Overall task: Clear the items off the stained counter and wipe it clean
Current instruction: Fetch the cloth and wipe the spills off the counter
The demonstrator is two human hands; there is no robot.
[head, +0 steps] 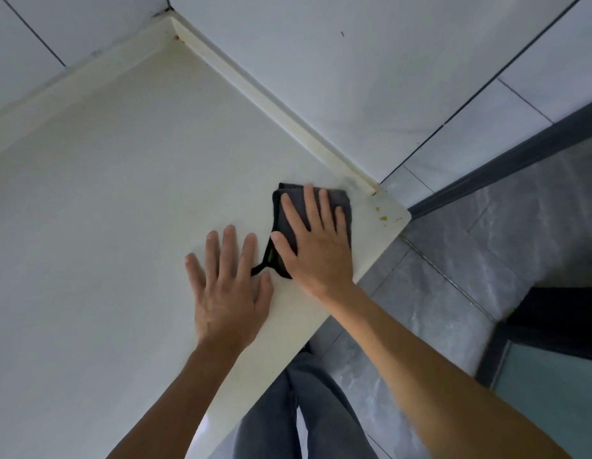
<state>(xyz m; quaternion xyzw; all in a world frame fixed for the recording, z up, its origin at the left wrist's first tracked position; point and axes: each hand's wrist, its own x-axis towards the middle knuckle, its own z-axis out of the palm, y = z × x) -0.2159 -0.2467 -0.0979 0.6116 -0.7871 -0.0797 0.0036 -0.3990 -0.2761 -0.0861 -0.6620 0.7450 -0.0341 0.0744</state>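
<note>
Two hands flat on a smooth cream bench (106,193), one on a folded cloth.

Head view: right hand (316,246), fingers spread and straight, presses one dark grey folded cloth (341,202) with a black edge loop, right of centre near the bench's rounded corner. Left hand (226,293) lies spread on bare bench just beside it. A few small yellowish stains (382,217) dot that corner. Glossy white wall tiles (354,77) fill the upper right; grey marbled floor (453,276) lies at the lower right.

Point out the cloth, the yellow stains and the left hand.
cloth (341,202), head view, bare grey top edge.
yellow stains (383,218), head view, largest spot near counter corner.
left hand (226,293), head view, back of hand.
</note>
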